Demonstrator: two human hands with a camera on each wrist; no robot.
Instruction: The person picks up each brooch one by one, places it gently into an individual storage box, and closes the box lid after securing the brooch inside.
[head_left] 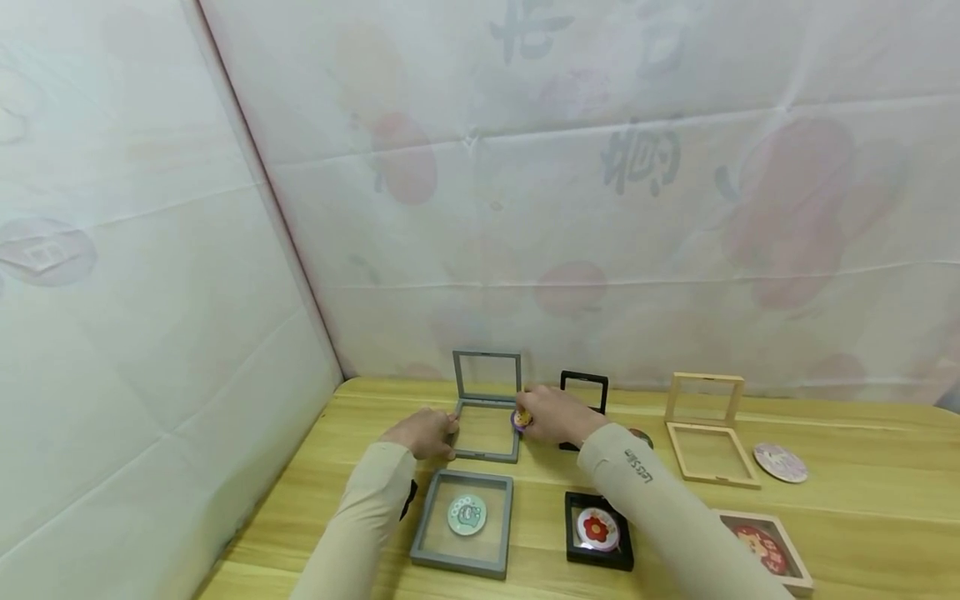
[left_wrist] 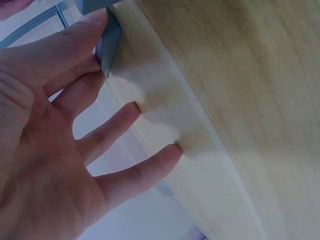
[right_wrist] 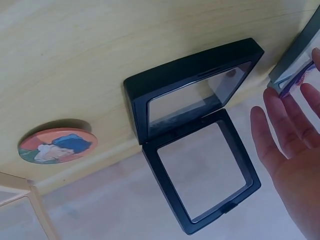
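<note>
My left hand [head_left: 427, 432] pinches the left side of an open grey display frame [head_left: 486, 457], whose lid stands up at the back. In the left wrist view, thumb and forefinger hold the grey edge [left_wrist: 108, 44], and the other fingers spread over the table. My right hand [head_left: 555, 414] holds a round badge [head_left: 521, 419] with a purple rim and a yellow figure, at the frame's right side. Fingers hide part of this badge. Beside the right hand stands an open black display frame [right_wrist: 192, 70]; a round badge with a coloured picture [right_wrist: 57, 146] lies near it.
Nearer me lie a closed grey frame [head_left: 459, 564] with a teal badge and a black frame [head_left: 600, 561] with a red-flower badge. To the right are an open wooden frame [head_left: 722, 481], a pale badge [head_left: 780, 462] and a wooden frame [head_left: 801, 577] with a red badge. Fabric walls [head_left: 480, 208] border the table.
</note>
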